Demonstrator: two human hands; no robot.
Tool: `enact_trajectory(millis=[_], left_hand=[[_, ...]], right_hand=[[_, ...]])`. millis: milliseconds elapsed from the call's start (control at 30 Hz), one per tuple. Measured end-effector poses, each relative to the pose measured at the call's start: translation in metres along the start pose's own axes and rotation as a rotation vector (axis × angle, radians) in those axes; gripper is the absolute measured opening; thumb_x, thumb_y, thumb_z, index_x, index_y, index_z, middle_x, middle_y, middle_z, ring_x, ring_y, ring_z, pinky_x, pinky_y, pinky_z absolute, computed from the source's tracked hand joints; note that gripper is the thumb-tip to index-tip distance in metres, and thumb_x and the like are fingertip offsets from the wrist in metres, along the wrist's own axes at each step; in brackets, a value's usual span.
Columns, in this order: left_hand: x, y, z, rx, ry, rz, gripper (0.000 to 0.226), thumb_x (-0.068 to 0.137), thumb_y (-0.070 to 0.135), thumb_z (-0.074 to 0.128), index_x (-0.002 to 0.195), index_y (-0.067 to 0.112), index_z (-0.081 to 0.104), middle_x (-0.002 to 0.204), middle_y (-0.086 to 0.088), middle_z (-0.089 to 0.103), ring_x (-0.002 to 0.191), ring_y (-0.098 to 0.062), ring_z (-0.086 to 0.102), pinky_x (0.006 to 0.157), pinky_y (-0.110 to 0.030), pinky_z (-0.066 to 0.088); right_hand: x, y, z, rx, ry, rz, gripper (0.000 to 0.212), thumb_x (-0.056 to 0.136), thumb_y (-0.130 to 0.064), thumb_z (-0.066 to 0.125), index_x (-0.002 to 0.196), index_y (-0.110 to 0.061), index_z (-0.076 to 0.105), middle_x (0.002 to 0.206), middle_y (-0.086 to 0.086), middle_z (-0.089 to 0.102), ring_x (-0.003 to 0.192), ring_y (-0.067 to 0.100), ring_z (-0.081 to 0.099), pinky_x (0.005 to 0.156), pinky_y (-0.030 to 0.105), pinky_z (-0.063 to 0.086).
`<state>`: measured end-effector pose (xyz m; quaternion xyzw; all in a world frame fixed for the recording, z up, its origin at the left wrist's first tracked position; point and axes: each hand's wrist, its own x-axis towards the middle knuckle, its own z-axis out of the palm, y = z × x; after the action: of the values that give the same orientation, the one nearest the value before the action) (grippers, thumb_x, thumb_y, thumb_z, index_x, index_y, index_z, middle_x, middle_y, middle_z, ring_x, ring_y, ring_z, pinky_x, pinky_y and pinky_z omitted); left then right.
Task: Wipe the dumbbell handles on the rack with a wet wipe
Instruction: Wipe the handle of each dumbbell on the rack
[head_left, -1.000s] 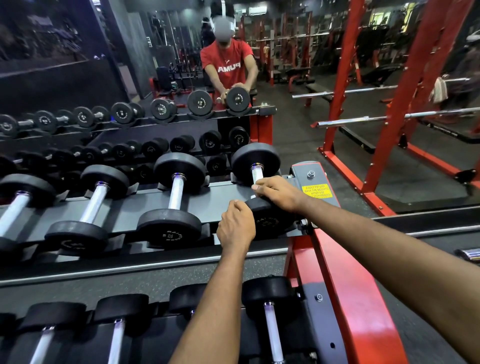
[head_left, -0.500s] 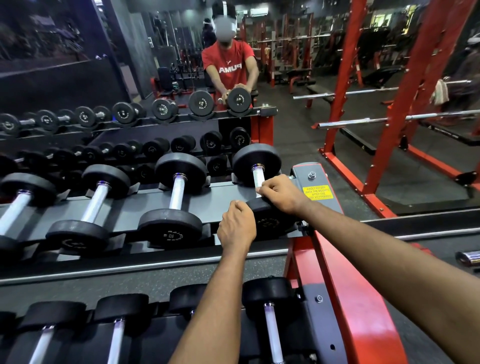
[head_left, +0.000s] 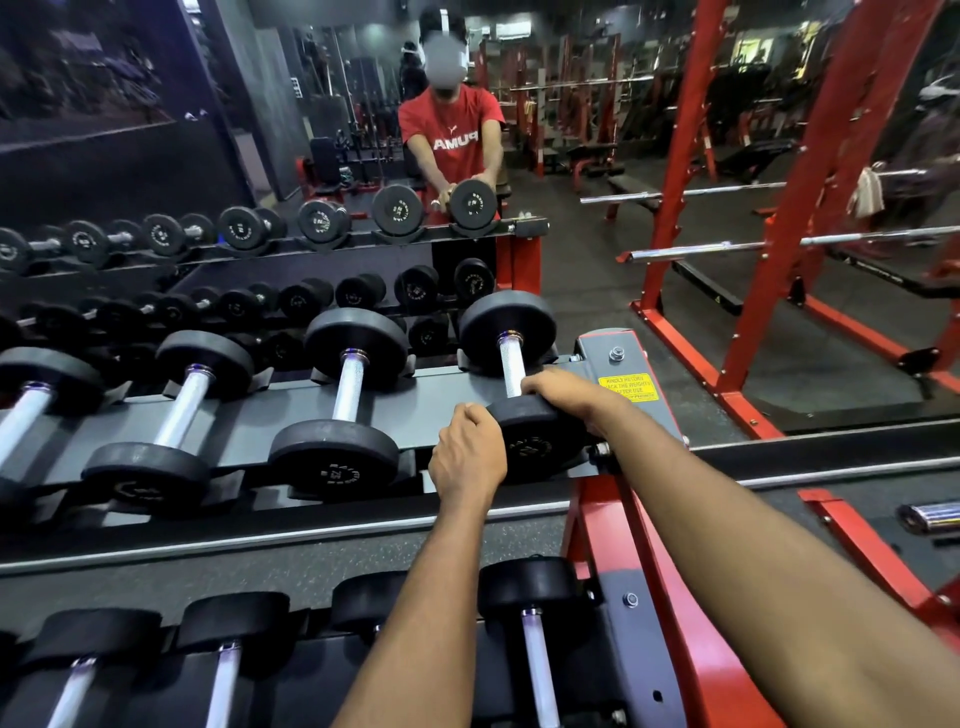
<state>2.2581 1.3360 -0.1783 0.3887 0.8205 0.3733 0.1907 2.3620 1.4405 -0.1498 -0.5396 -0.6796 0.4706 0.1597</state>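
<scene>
The rightmost dumbbell (head_left: 508, 332) lies in its cradle on the upper tier of the rack (head_left: 415, 402), beside the grey end plate bearing a yellow label (head_left: 629, 388). The right hand (head_left: 569, 399) covers the near weight head, its fingers (head_left: 535, 387) curled down where the chrome handle (head_left: 513, 370) meets it. The left hand (head_left: 467, 457) is a closed fist touching the head's left edge. Whether its fingers enclose a wipe cannot be told.

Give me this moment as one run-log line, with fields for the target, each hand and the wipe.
target: rightmost top-shelf dumbbell | right hand: grips its near head | left hand: curled beside that head | wipe: not visible
</scene>
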Motion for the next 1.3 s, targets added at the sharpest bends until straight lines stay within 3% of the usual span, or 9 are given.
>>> enact_trajectory(millis=[200, 333, 433, 533, 733, 967, 1133, 1200, 1300], left_hand=[[0.0, -0.001, 0.001, 0.003, 0.008, 0.009, 0.043, 0.103, 0.027, 0.017, 0.111, 0.011, 0.056, 0.116, -0.018, 0.063, 0.106, -0.037, 0.056, 0.082, -0.042, 0.038], [-0.001, 0.0, -0.001, 0.004, 0.009, 0.016, 0.043, 0.103, 0.026, 0.017, 0.111, 0.011, 0.056, 0.116, -0.018, 0.063, 0.106, -0.038, 0.056, 0.084, -0.043, 0.039], [-0.001, 0.0, 0.0, 0.001, 0.006, 0.011, 0.043, 0.103, 0.026, 0.017, 0.111, 0.011, 0.056, 0.117, -0.018, 0.063, 0.107, -0.038, 0.056, 0.086, -0.043, 0.04], [-0.001, 0.0, -0.001, -0.005, 0.004, 0.018, 0.042, 0.103, 0.025, 0.017, 0.11, 0.011, 0.056, 0.116, -0.018, 0.064, 0.107, -0.038, 0.056, 0.083, -0.042, 0.039], [-0.002, 0.001, -0.002, -0.023, 0.007, 0.006, 0.043, 0.103, 0.027, 0.018, 0.112, 0.01, 0.057, 0.117, -0.02, 0.063, 0.108, -0.039, 0.056, 0.088, -0.044, 0.04], [-0.002, 0.0, 0.0, -0.034, 0.008, 0.012, 0.044, 0.104, 0.028, 0.018, 0.111, 0.011, 0.057, 0.118, -0.02, 0.064, 0.109, -0.039, 0.057, 0.089, -0.044, 0.04], [-0.003, 0.001, -0.003, -0.036, 0.007, 0.001, 0.045, 0.104, 0.029, 0.018, 0.111, 0.011, 0.058, 0.118, -0.021, 0.064, 0.109, -0.039, 0.057, 0.09, -0.044, 0.04], [-0.003, 0.001, -0.002, -0.036, 0.005, -0.004, 0.045, 0.104, 0.029, 0.018, 0.111, 0.011, 0.058, 0.118, -0.021, 0.064, 0.109, -0.039, 0.057, 0.09, -0.044, 0.041], [-0.002, 0.001, -0.002, -0.031, 0.005, 0.002, 0.043, 0.104, 0.028, 0.018, 0.109, 0.01, 0.057, 0.117, -0.02, 0.064, 0.109, -0.039, 0.057, 0.089, -0.044, 0.04]], right_hand=[[-0.005, -0.001, -0.013, 0.144, -0.291, 0.21, 0.018, 0.09, -0.023, 0.053, 0.089, -0.008, 0.063, 0.063, 0.007, 0.067, 0.048, 0.02, 0.063, 0.046, 0.021, 0.049], [0.006, 0.005, -0.004, 0.195, -0.076, 0.157, 0.023, 0.083, -0.019, 0.061, 0.102, -0.006, 0.062, 0.075, 0.013, 0.066, 0.051, 0.022, 0.063, 0.049, 0.025, 0.049], [0.008, 0.01, 0.003, 0.213, 0.191, 0.014, 0.008, 0.077, -0.013, 0.067, 0.078, -0.009, 0.061, 0.068, 0.011, 0.054, 0.053, 0.018, 0.05, 0.051, 0.024, 0.037], [0.008, 0.012, 0.006, 0.165, 0.32, -0.09, 0.018, 0.081, -0.02, 0.066, 0.068, -0.01, 0.06, 0.063, 0.007, 0.041, 0.061, 0.019, 0.04, 0.057, 0.031, 0.029], [0.0, 0.01, 0.016, -0.016, 0.496, -0.13, 0.047, 0.093, -0.049, 0.043, 0.062, -0.015, 0.05, 0.079, 0.011, 0.063, 0.082, 0.032, 0.057, 0.068, 0.034, 0.036], [-0.011, -0.011, 0.005, -0.134, 0.32, -0.202, 0.05, 0.096, -0.045, 0.05, 0.064, -0.007, 0.05, 0.065, 0.006, 0.053, 0.072, 0.025, 0.051, 0.063, 0.035, 0.033], [-0.014, -0.023, 0.007, -0.238, 0.215, -0.224, 0.042, 0.1, -0.042, 0.047, 0.073, -0.011, 0.058, 0.084, 0.012, 0.062, 0.087, 0.027, 0.053, 0.066, 0.033, 0.033], [-0.015, -0.021, 0.011, -0.325, 0.287, -0.243, 0.045, 0.1, -0.041, 0.045, 0.066, -0.013, 0.053, 0.094, 0.021, 0.066, 0.097, 0.034, 0.057, 0.07, 0.033, 0.031], [-0.014, -0.011, 0.017, -0.443, 0.452, -0.285, 0.05, 0.096, -0.04, 0.046, 0.055, -0.012, 0.045, 0.079, 0.024, 0.064, 0.087, 0.041, 0.06, 0.064, 0.033, 0.03]])
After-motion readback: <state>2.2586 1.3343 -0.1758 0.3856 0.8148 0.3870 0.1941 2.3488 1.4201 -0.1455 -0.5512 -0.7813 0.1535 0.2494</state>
